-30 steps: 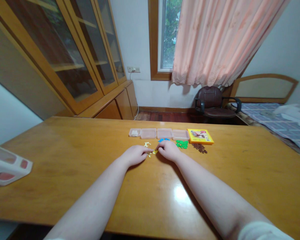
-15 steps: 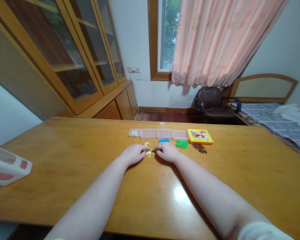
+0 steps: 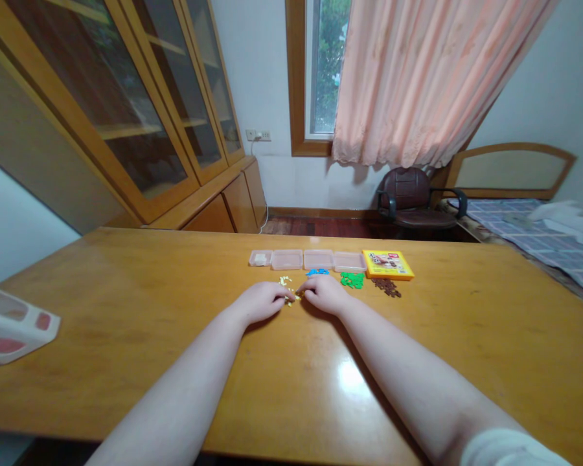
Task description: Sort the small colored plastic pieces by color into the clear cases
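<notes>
A loose pile of small pale-yellow pieces point(image 3: 285, 281) lies on the wooden table, partly covered by my fingers. From the left, my left hand point(image 3: 265, 301) reaches over it, index finger stretched onto the pieces and thumb apart. My right hand point(image 3: 324, 293) comes in from the other side, its index finger pointing down at the pile's right edge and its thumb held away. Neither hand visibly lifts a piece; the pieces under the fingertips are too small to make out. Just beyond my right hand are blue pieces point(image 3: 317, 272), with green pieces point(image 3: 352, 279) and brown pieces point(image 3: 387, 287) farther right.
Behind the piles stand clear plastic trays point(image 3: 287, 260) in a row, with a yellow box point(image 3: 387, 265) at their right end. A white plastic holder point(image 3: 17, 323) stands at the table's left. Past the far edge are a chair point(image 3: 408, 194) and a cabinet point(image 3: 214, 207).
My left hand's fingers have moved slightly right and down over the yellow pieces, covering more of them. My right hand has hardly moved. The view has shifted a little.
</notes>
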A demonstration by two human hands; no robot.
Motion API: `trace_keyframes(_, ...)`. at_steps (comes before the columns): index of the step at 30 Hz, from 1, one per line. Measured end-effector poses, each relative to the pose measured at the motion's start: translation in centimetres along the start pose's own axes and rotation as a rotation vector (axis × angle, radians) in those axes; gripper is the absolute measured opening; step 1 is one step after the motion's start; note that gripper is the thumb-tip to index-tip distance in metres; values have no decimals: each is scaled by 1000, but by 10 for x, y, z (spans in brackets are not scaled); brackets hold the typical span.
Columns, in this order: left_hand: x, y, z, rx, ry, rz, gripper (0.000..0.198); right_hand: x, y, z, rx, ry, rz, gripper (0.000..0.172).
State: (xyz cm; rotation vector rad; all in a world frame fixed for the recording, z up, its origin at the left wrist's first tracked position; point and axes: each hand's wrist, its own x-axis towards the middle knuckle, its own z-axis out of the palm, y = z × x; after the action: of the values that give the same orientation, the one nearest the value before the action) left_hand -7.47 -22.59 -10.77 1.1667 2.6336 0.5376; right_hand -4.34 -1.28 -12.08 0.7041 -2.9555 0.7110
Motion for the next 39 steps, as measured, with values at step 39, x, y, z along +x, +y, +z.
trace_keyframes(39, 1, -2, 3, -7, -41, 22, 48, -1, 3, -2, 25, 46, 57, 28)
